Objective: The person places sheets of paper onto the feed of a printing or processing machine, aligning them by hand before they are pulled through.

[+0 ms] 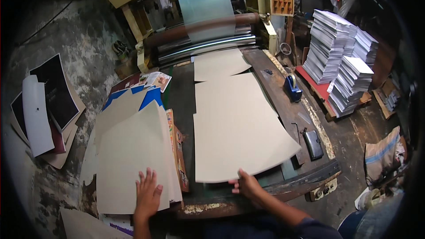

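A large beige paper sheet (241,137) lies on the machine's feed table, its near right corner curling up. Its far end meets another beige sheet (221,64) that reaches the rollers. At the near edge of the large sheet, my right hand (248,186) grips it, thumb above and fingers by the edge. To the left stands a stack of similar beige sheets (126,159), the top one slightly bowed. My left hand (148,194) rests flat on the stack's near part, fingers spread.
Metal rollers (208,48) and clear film (208,9) are ahead. On the table's right side are a blue tape dispenser (293,88) and a black case (313,145). Tall paper piles (327,46) stand on a pallet at right. Loose sheets (40,115) lie on the left floor.
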Available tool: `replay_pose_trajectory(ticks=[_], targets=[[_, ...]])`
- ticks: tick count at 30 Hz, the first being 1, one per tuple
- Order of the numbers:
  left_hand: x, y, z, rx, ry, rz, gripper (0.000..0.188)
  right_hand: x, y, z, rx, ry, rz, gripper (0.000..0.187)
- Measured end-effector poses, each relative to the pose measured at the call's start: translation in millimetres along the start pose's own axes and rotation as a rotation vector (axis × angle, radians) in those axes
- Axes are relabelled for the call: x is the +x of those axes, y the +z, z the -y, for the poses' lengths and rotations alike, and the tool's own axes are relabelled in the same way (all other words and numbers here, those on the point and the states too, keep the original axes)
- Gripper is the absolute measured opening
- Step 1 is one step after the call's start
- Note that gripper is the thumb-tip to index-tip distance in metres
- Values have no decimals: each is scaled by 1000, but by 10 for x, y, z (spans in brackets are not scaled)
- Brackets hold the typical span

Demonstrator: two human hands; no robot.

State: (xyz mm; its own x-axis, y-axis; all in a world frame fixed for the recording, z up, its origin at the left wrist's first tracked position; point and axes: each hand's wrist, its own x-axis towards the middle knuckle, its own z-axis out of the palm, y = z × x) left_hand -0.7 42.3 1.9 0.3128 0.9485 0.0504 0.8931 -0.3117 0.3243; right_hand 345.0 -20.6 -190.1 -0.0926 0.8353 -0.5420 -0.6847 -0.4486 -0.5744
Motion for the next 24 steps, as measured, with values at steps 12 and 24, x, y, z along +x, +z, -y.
replay_pose_trajectory(ticks=[12, 24], targets=[[-394, -64, -31, -352, 216, 15, 75, -943, -3, -490, 20, 79, -51, 55], [-500, 10, -134, -560, -171, -675, 41, -366, 153, -133, 150, -86, -188, 55]])
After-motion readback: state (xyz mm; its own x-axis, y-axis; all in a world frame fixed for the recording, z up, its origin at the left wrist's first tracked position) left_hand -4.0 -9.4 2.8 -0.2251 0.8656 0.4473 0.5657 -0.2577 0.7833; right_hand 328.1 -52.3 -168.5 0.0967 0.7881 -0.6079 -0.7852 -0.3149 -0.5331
